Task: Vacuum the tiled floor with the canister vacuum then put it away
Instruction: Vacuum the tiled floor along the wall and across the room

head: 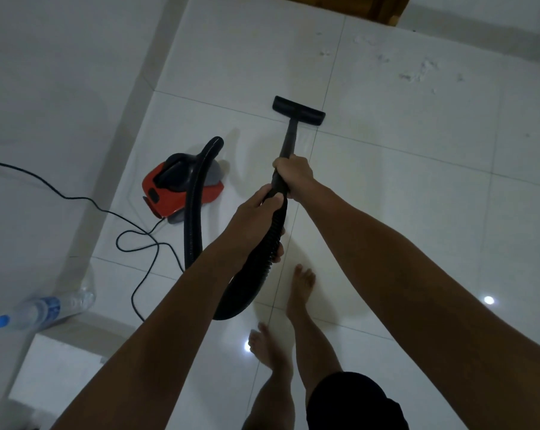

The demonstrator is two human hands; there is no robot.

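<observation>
Hands gripping vacuum hose, glossy white tiled floor

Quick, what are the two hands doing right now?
Left hand: gripping the ribbed black hose.
Right hand: gripping the black wand above the floor nozzle.

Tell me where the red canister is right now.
In the head view the red canister sits on the tiled floor, left of the hands, near the wall, with its power cord looping beside it.
</observation>
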